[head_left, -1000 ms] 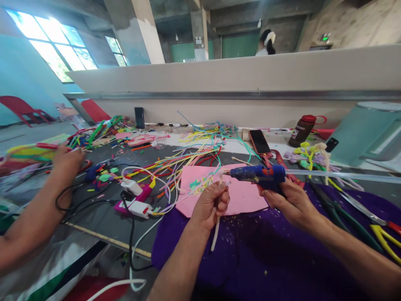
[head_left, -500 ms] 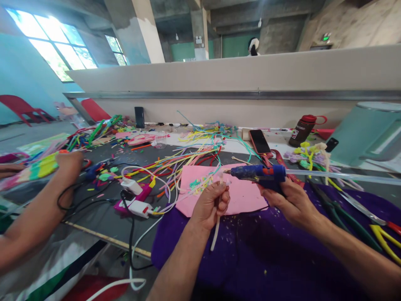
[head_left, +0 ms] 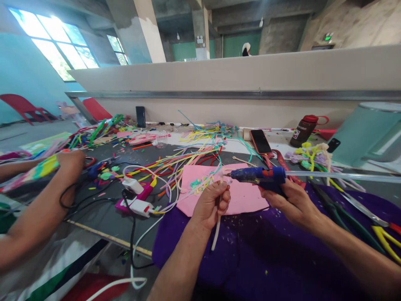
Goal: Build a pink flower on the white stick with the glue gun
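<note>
My left hand (head_left: 213,201) is closed around a pale pipe cleaner (head_left: 216,233), whose lower end hangs below the fist. At the top of that fist, the small tip of the piece is too blurred to make out. In my right hand (head_left: 290,198) is a blue hot glue gun (head_left: 266,175), its nozzle pointing left, close above my left fingertips. A long clear glue stick (head_left: 341,176) sticks out of its back. Beneath both hands lie a pink sheet (head_left: 244,194) with small coloured bits on it and a purple cloth (head_left: 260,255).
Left, a co-worker's hand (head_left: 70,161) holds a striped fuzzy piece (head_left: 40,169). Nearby are a power strip (head_left: 142,196), white cables and loose pipe cleaners (head_left: 175,156). Pliers (head_left: 341,217), scissors (head_left: 366,209), a phone (head_left: 260,141), a bottle (head_left: 303,131) and a green jug (head_left: 366,133) stand or lie right.
My hands, the glue gun and the pipe cleaner hold nearly the same positions. The co-worker's other forearm reaches further into view at the left. The view has shifted very slightly.
</note>
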`<act>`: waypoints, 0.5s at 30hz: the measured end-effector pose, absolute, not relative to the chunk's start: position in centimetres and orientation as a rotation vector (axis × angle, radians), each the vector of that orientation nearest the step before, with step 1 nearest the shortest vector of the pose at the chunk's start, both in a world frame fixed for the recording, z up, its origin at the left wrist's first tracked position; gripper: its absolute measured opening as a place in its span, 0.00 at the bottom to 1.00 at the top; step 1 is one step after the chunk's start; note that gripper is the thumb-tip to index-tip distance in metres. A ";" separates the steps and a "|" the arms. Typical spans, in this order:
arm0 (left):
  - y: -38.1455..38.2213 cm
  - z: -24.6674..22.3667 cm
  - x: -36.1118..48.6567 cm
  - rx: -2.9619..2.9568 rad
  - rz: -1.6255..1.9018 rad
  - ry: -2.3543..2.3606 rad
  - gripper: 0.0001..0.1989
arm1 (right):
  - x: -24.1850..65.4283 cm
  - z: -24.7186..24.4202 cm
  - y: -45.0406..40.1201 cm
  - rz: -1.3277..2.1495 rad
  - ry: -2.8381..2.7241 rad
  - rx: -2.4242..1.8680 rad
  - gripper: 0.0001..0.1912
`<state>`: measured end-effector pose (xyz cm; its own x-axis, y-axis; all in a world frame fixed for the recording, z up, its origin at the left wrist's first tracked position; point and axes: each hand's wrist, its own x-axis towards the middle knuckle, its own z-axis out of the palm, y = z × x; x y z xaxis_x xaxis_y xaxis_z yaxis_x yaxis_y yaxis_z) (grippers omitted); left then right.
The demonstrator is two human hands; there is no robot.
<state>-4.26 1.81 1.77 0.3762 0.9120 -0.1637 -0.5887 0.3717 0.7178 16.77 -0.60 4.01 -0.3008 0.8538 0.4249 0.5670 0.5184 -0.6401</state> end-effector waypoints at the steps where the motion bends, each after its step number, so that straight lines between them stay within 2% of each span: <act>1: 1.8 1.7 -4.3 0.621 1.040 0.612 0.11 | 16.8 4.0 -0.6 0.481 -1.997 -1.153 0.09; 15: 1.8 1.7 -4.2 0.628 1.026 0.681 0.11 | 16.8 4.2 -0.4 0.500 -2.038 -1.122 0.08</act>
<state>-4.21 1.83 1.72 0.3549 0.9110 -0.2100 -0.5471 0.3845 0.7435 16.83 -0.39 4.21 -0.3405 0.8410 0.4204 0.5508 0.5408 -0.6357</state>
